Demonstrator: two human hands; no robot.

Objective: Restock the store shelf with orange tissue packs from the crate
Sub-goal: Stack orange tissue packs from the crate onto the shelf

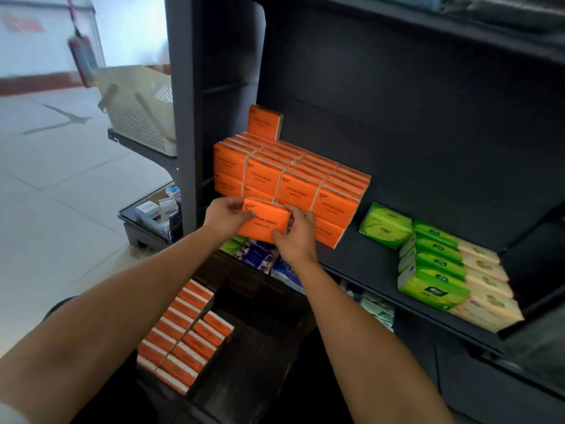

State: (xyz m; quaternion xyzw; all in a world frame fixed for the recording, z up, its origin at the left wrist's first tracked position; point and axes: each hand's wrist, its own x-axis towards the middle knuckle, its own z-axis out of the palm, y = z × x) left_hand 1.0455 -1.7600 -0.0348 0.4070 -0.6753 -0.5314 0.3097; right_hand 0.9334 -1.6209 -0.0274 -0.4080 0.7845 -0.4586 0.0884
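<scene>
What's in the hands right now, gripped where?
One orange tissue pack: left hand grips its left end, right hand its right end.

Orange tissue packs (290, 179), black shelf (382, 264)

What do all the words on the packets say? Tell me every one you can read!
"COTTON TISSUE": on the orange pack held by both hands.
"COTTON TISSUE": on the stacked orange packs on the shelf.
Smaller line under it: too blurred to read.
Green packs: print too small to read.
Small boxes on the left: unreadable.
</scene>
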